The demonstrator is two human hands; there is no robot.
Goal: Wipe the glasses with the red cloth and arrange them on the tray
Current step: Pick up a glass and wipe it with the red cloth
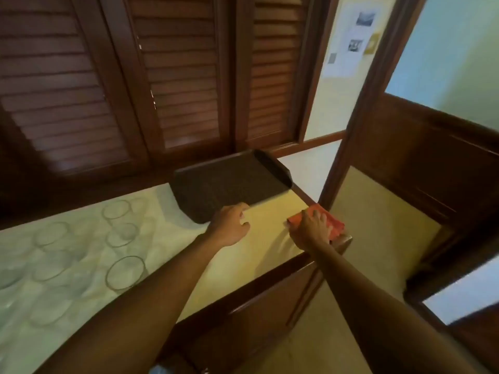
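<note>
Both hands at desk [270,247] corner: right hand [313,230] on red cloth [328,221].
Left hand [229,225], loosely curled and holding nothing, nearer the unwiped glasses [124,272] to my left; tray [229,187] just beyond it.

Clear glasses [125,272] stand upright, clustered at the counter's left, a dark empty tray [229,184] lies at its far right, and a folded red cloth [328,221] sits on the near-right corner.

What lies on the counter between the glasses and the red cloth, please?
In the head view, the left hand sits there, at the near edge of the dark tray; beyond it, bare counter reaches the cloth.
</note>
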